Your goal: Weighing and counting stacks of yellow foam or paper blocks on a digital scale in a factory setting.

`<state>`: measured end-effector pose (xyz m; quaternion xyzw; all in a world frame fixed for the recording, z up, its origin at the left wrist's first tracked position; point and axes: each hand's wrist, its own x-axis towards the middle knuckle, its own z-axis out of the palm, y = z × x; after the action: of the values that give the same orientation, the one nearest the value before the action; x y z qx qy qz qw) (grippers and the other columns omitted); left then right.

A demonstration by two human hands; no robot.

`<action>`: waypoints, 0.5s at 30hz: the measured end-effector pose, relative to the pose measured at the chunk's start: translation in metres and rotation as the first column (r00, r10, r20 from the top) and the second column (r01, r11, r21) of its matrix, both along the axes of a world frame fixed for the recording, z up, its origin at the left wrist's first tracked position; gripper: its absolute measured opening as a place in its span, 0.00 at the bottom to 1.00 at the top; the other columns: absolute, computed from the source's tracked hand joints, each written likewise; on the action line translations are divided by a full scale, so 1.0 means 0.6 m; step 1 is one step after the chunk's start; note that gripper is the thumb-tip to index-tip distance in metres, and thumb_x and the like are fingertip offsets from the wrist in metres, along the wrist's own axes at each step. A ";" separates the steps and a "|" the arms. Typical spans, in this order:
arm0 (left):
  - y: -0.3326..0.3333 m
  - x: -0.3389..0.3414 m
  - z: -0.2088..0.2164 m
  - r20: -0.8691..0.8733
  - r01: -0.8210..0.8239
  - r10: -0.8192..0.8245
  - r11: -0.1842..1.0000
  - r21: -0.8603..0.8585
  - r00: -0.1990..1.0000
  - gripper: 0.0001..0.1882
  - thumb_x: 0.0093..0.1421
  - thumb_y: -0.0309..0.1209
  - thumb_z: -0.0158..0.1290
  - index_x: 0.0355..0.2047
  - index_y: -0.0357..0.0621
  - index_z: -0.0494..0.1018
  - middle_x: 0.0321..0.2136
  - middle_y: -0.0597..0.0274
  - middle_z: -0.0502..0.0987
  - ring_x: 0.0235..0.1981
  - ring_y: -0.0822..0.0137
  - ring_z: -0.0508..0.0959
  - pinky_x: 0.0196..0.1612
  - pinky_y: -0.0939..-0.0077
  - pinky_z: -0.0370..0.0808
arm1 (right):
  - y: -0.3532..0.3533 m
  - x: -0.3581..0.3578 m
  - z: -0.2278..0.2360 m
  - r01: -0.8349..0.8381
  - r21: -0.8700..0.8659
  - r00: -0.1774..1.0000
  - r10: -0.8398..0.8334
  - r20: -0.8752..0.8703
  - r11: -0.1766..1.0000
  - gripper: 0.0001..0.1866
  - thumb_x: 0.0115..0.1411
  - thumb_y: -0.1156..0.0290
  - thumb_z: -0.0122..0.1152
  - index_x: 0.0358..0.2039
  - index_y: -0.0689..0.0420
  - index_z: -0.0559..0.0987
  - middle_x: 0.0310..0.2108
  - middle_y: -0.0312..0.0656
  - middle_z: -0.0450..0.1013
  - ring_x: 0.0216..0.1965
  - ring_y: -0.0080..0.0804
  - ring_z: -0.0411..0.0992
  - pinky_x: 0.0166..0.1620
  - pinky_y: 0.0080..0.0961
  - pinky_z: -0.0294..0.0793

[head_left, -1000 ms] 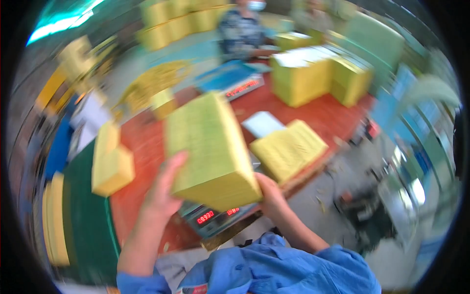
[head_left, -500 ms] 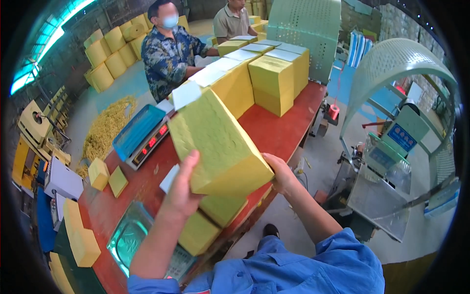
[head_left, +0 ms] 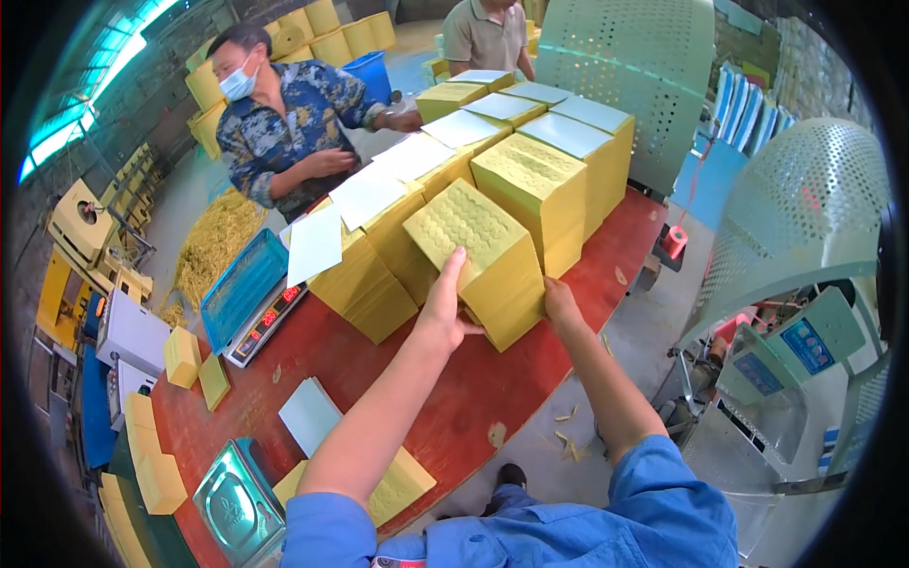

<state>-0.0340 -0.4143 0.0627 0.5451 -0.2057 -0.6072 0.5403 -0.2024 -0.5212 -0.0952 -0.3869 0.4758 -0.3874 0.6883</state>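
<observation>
Between my two hands is a thick yellow paper stack (head_left: 507, 289) with a scalloped pattern pressed into its top. My left hand (head_left: 447, 305) grips its near left side, thumb up along the edge and fingers underneath. On its lower right side my right hand (head_left: 561, 301) is closed round the corner. The held stack leans a little and stands close against a row of similar yellow stacks (head_left: 559, 213) on the red table (head_left: 327, 364). White sheets (head_left: 417, 156) lie on top of many of them. Whether its base rests on the table is hard to tell.
Left of the row sits a scale with a blue tray (head_left: 241, 284); a second scale with a metal pan (head_left: 232, 497) is nearer me. White cards (head_left: 311, 417) lie by more yellow paper. Across the table stand two people. Right, a perforated machine guard (head_left: 795, 218) arches up.
The held paper stack has moved away from me and down, to beside the row. The masked co-worker has turned left, and my view has shifted.
</observation>
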 end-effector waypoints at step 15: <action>-0.077 -0.011 -0.028 0.110 -0.105 0.098 0.993 0.059 0.989 0.38 0.61 0.61 0.44 0.64 0.52 0.57 0.61 0.52 0.63 0.60 0.47 0.65 0.51 0.23 0.60 | 0.103 0.013 -0.012 -0.045 -0.615 0.901 -0.233 -0.365 0.787 0.09 0.58 0.71 0.61 0.33 0.64 0.76 0.27 0.52 0.77 0.28 0.39 0.77 0.34 0.32 0.74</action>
<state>-0.0407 -0.4607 0.0462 0.6039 -0.1865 -0.5551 0.5407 -0.1948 -0.4591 -0.1024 -0.6373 0.4815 -0.4614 0.3862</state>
